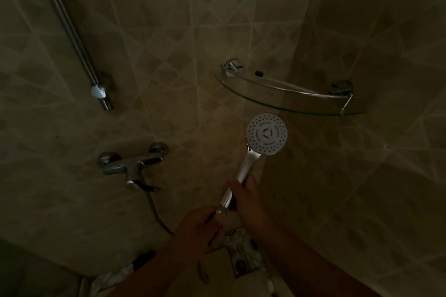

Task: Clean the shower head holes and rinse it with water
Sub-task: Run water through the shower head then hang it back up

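Observation:
The shower head (266, 133) is chrome with a round white face full of small holes, and the face is turned up toward me. My right hand (248, 200) is wrapped around the middle of its chrome handle. Lower down, my left hand (198, 226) grips the very base of the handle where the hose joins. The hose (154, 210) runs from there to the chrome wall mixer tap (132, 164) at the left. No water is coming out of the head.
A curved glass corner shelf (289, 101) with a chrome rail hangs just above the head. A chrome slide bar (72, 31) runs down the left wall. A floor drain (240, 264) lies below my hands. Tiled walls surround everything; the light is dim.

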